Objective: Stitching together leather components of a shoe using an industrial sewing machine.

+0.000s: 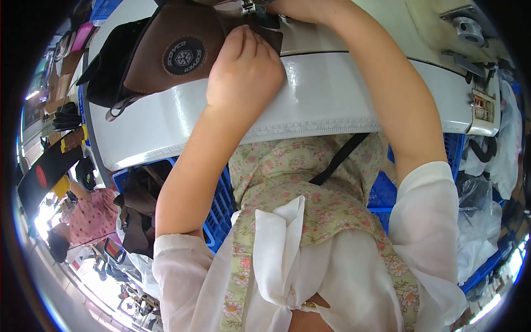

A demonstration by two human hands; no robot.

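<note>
A brown shoe upper (155, 58) with a black lining, a round black emblem patch and a small pull loop lies at the far left of a white sewing machine bed (310, 94). My left hand (246, 66) is closed on its right part, the fingers curled over the brown material. My right hand (301, 10) reaches to the top edge of the picture, beside the metal presser foot (249, 8). Its fingers are mostly cut off there, so what they touch is hidden. Dark material lies under the presser foot.
Blue plastic baskets (218, 216) stand below the bed's front edge, the left one holding dark brown pieces (138, 199). A handwheel-like metal part (469, 30) sits at the far right. Clear plastic bags (475, 232) hang at right. Another person (91, 216) works at left.
</note>
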